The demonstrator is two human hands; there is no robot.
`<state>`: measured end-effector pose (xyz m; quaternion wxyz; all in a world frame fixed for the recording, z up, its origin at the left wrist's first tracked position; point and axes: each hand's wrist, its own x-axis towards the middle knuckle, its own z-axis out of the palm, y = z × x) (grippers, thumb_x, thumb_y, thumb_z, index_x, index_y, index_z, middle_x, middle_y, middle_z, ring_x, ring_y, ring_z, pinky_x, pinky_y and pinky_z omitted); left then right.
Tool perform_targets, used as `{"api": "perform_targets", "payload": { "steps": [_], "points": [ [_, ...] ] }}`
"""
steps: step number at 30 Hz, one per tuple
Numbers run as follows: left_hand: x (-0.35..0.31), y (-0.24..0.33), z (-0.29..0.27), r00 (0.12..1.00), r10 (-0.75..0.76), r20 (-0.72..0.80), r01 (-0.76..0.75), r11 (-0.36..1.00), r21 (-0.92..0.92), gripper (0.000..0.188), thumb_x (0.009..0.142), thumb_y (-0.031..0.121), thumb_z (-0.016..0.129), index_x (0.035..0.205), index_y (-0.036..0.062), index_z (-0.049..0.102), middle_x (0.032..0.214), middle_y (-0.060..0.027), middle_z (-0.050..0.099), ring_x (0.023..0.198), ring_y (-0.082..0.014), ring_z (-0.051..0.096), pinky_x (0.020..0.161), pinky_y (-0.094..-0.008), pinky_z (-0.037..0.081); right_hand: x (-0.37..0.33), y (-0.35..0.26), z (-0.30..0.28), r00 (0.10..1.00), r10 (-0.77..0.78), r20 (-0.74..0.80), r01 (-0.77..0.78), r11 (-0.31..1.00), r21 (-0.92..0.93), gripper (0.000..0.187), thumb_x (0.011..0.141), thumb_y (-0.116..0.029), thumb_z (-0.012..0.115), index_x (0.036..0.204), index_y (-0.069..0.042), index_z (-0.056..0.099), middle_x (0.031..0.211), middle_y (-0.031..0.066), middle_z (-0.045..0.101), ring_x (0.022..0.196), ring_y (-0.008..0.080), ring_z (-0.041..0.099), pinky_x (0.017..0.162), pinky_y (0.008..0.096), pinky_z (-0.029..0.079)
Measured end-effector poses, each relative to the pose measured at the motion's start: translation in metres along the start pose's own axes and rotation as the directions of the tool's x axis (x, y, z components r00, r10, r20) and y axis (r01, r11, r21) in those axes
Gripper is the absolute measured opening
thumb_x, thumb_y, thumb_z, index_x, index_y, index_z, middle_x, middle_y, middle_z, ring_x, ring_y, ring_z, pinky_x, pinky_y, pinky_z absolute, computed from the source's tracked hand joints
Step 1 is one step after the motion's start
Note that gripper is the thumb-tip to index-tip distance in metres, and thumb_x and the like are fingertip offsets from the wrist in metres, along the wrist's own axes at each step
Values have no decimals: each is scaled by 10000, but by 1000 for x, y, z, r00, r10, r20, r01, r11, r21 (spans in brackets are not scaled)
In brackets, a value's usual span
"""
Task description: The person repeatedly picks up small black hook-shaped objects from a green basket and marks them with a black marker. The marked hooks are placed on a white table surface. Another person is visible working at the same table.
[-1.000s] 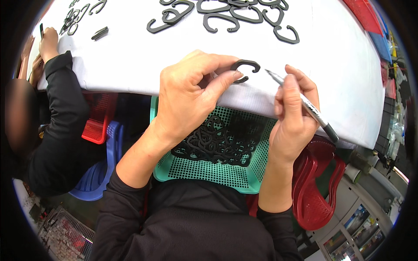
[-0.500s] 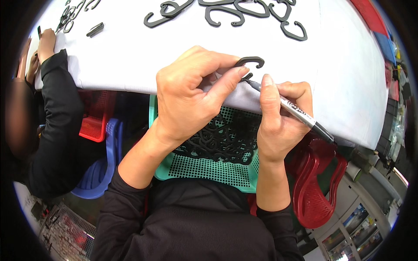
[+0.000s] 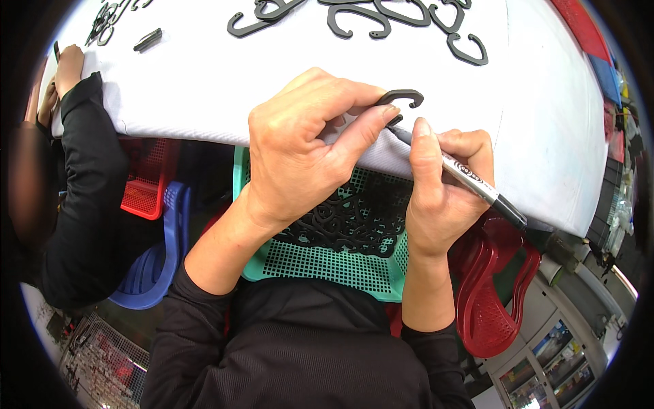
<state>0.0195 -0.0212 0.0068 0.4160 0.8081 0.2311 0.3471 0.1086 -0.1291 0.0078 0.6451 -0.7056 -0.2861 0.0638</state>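
My left hand pinches a black C-shaped hook between thumb and fingers, above the near edge of the white table. Part of the hook is covered by the thumb and fingertips. In my right hand is a silver and black marker pen, gripped like a writing pen. Its tip points at the hook's lower end beside my left thumb; whether it touches cannot be made out. Below my hands, a green plastic basket holds a heap of black hooks.
More black hooks lie on the white tablecloth ahead. A black marker rests at the far left, near a co-worker's hand and black sleeve. Blue and dark red plastic chairs stand on either side.
Both hands have shifted slightly to the right in the picture with the hook and marker. The pen tip stays close to the hook's lower end, and both grips are unchanged.
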Motion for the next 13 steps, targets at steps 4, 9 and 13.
{"api": "perform_targets", "payload": {
  "steps": [4, 9, 13],
  "points": [
    [0, 1, 0, 1000, -16, -5, 16, 1000, -8, 137, 747, -33, 715, 878, -15, 681, 762, -48, 643, 679, -94, 593, 600, -219, 461, -2, 0, -1, 1000, 18, -18, -18, 999, 28, 203, 790, 42, 665, 751, -28, 479, 593, -9, 498, 505, 12, 409, 444, 173, 311],
    [0, -1, -2, 999, 48, 5, -48, 999, 17, 231, 718, -51, 716, 933, 32, 703, 841, -39, 645, 738, -102, 599, 606, -209, 460, -1, -5, -16, 994, -50, -99, 61, 993, 103, 205, 790, 75, 628, 767, -27, 451, 595, 9, 478, 502, 34, 385, 459, 190, 291],
    [-2, -4, -2, 997, 78, 12, -78, 997, -17, 287, 729, -66, 698, 981, 71, 712, 858, -43, 646, 763, -124, 614, 671, -221, 485, 3, -6, -19, 994, 23, -104, -10, 991, 131, 209, 793, 59, 638, 782, -35, 452, 591, 23, 475, 505, 38, 392, 463, 190, 299]
  ]
}}
